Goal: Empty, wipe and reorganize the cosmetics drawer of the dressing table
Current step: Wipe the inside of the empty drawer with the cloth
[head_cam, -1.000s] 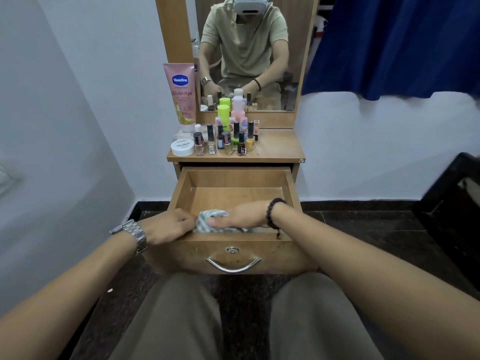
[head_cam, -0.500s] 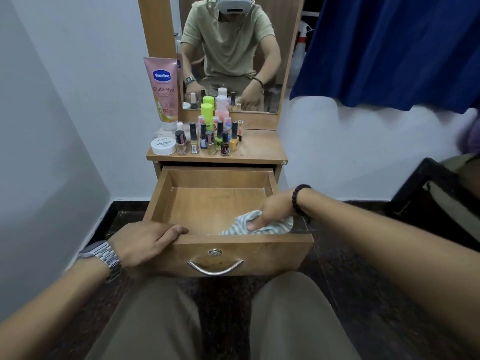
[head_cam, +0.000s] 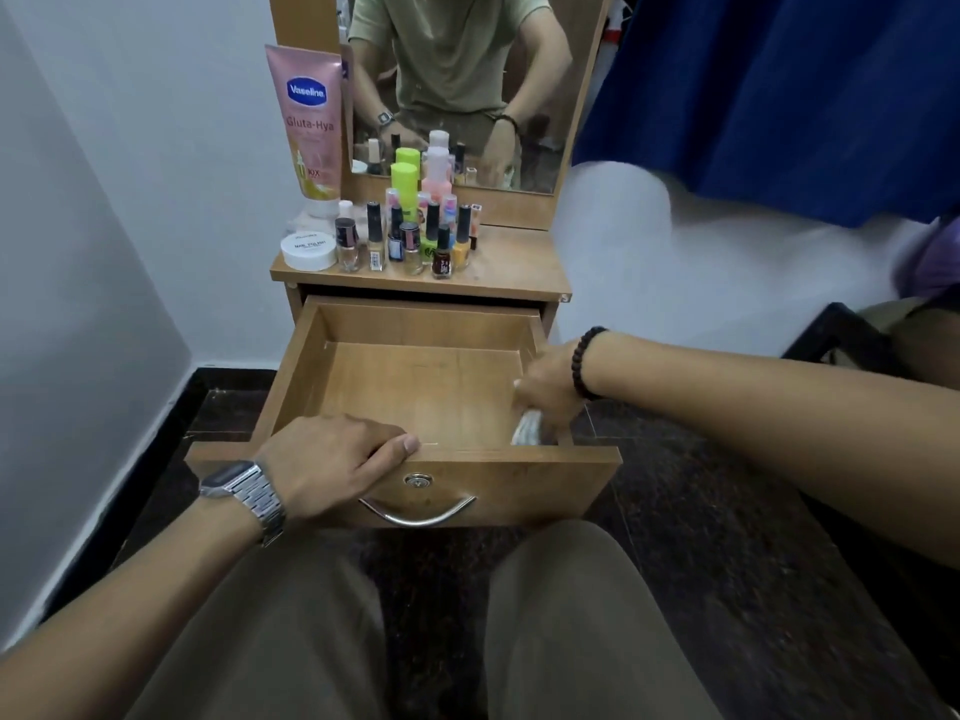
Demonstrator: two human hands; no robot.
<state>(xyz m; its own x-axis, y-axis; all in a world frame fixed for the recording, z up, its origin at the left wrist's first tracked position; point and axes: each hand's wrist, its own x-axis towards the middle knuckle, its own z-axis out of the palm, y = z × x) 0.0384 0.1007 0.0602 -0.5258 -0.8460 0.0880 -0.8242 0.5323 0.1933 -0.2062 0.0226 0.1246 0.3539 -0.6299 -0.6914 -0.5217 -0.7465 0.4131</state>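
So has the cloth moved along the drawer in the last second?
Yes. The cloth went from the drawer front's left-middle to its right front corner.

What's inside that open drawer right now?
Inside the drawer only a striped cloth shows, held by the right hand in the front right corner. The rest is bare wood. The hand covers most of the cloth and the corner beneath.

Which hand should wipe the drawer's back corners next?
The right hand: it already holds the cloth inside the drawer. The left hand rests on the front edge, steadying it.
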